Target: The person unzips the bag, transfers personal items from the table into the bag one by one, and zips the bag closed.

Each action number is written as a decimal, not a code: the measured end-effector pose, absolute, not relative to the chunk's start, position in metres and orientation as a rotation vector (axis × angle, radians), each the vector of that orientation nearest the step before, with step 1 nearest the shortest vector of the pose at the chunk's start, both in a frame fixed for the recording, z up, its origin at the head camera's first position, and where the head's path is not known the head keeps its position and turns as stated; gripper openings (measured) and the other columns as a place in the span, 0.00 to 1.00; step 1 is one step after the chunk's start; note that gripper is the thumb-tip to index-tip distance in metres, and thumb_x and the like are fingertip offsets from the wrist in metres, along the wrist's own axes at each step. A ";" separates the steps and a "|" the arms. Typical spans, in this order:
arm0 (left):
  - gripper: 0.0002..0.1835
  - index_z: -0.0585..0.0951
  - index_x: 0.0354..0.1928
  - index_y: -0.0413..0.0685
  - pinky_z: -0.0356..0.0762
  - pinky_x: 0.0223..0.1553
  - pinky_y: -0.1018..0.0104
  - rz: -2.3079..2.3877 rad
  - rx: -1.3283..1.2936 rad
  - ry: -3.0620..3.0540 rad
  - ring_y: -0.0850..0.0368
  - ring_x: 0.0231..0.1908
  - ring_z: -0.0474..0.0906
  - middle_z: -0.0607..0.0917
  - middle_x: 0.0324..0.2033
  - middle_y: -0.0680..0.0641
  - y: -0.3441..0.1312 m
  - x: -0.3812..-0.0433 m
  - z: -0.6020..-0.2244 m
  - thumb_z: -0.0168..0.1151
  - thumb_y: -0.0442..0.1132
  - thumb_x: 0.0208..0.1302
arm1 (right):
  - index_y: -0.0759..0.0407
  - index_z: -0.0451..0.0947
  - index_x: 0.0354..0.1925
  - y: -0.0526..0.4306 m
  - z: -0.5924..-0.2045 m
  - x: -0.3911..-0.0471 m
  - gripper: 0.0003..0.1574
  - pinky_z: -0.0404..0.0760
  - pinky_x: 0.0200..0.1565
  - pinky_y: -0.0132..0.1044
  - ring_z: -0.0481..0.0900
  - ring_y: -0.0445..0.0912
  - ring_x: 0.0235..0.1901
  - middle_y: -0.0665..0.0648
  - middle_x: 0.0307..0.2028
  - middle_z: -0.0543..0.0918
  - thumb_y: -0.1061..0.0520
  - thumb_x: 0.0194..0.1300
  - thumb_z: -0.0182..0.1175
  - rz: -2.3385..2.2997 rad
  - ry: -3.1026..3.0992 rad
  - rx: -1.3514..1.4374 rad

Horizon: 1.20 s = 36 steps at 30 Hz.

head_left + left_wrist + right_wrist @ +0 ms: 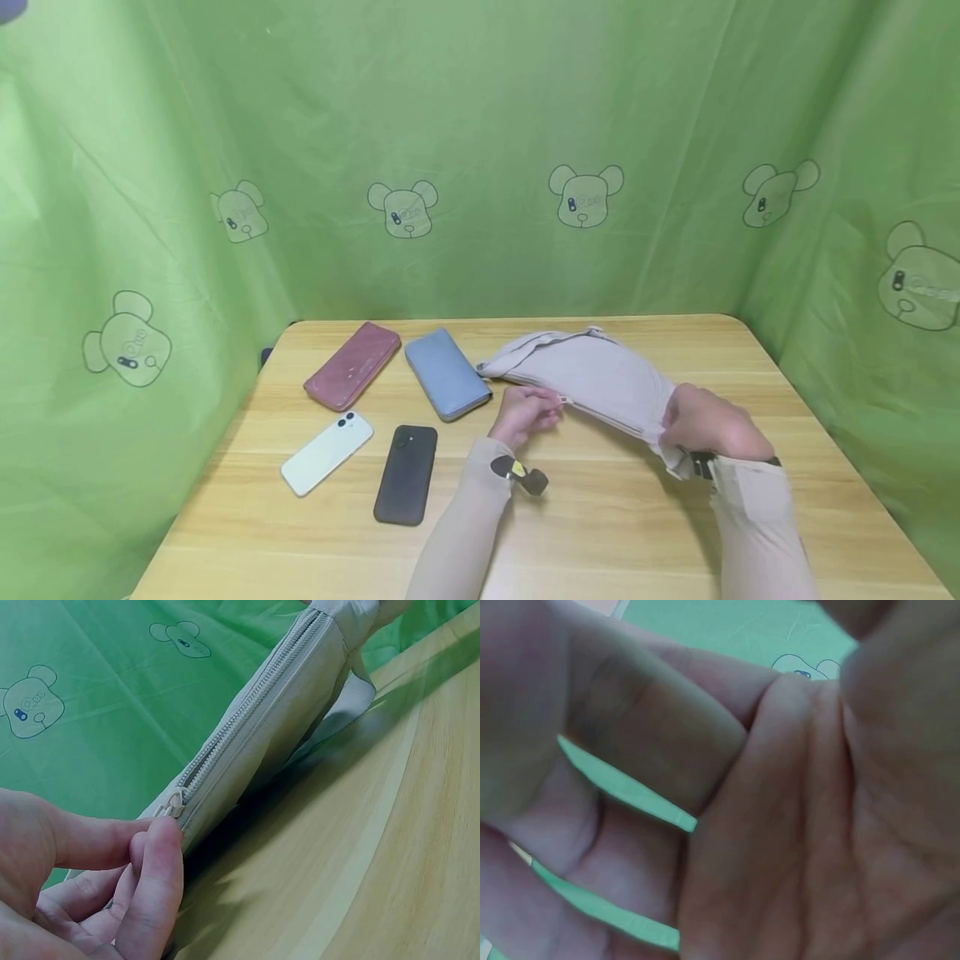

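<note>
A pale grey waist bag (592, 371) lies across the back right of the table, its zipper edge facing me. My left hand (525, 414) pinches the zipper pull (174, 804) between thumb and forefinger. From the slider toward the bag's right end, the two rows of zipper teeth (247, 720) stand slightly parted. That right end is gripped by my right hand (712, 423), with the fingers curled round the fabric. In the right wrist view the bent fingers and palm (765, 825) fill most of the picture and hide the bag.
Left of the bag lie a blue wallet (447, 375) and a dark pink wallet (354, 367). Nearer to me are a white phone (327, 454) and a black phone (406, 475), camera sides up. Green curtains (480, 100) with bear faces enclose the wooden table (600, 533).
</note>
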<state>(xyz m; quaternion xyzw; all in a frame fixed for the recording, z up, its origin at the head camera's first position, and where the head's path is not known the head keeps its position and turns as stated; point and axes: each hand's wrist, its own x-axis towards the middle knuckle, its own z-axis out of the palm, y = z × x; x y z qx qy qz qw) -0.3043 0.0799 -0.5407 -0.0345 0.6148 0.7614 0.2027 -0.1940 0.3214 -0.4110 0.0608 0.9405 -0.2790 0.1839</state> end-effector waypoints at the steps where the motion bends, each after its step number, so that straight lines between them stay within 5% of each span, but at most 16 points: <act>1: 0.10 0.87 0.44 0.35 0.90 0.38 0.68 2.127 -0.098 1.719 0.59 0.30 0.88 0.91 0.38 0.39 0.080 -0.304 -0.541 0.69 0.25 0.60 | 0.64 0.77 0.28 0.322 -0.411 -0.194 0.15 0.81 0.21 0.35 0.82 0.48 0.19 0.59 0.25 0.84 0.69 0.33 0.61 -0.783 2.655 0.167; 36: 0.10 0.87 0.44 0.33 0.90 0.37 0.68 2.154 -0.126 1.715 0.57 0.32 0.89 0.91 0.37 0.38 0.075 -0.309 -0.540 0.69 0.25 0.60 | 0.64 0.77 0.28 0.323 -0.410 -0.193 0.14 0.81 0.21 0.35 0.82 0.47 0.19 0.59 0.24 0.84 0.69 0.35 0.61 -0.787 2.656 0.161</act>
